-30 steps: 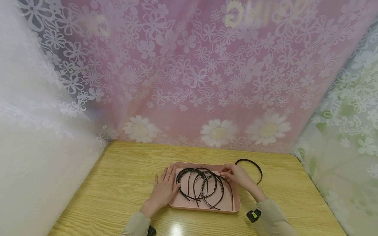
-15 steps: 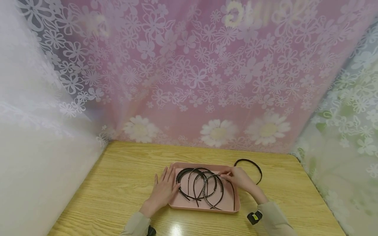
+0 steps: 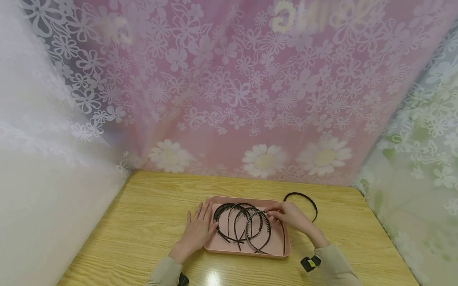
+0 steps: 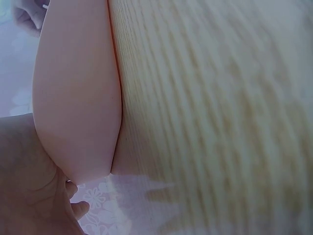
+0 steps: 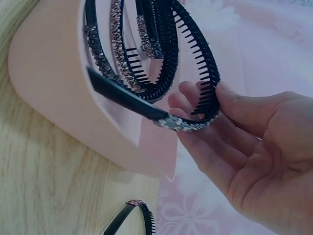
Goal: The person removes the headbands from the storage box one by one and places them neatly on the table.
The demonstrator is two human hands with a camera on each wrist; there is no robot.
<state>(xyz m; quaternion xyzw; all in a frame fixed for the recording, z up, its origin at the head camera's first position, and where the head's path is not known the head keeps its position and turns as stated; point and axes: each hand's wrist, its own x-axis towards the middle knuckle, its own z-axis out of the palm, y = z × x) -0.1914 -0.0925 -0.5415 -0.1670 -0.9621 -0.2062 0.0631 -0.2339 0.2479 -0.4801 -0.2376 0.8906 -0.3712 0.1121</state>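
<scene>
Pinching a glittery black headband (image 5: 211,63), the right hand (image 3: 291,216) hangs over a pink tray (image 3: 247,254) holding more headbands (image 5: 117,34). The left hand (image 3: 198,230), fingers straight, touches the tray's left side.

Soft even light, glare on tabletop (image 3: 154,214)

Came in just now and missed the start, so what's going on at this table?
A person's right hand pinches a toothed, silver-glittered headband at the right end of a pink tray. The left hand rests against the tray's left end, fingers straight. Several other headbands lie overlapping in the tray, and one more headband sits outside it, on the wooden table. Whether the pinched one touches the tray's floor is hard to tell.
</scene>
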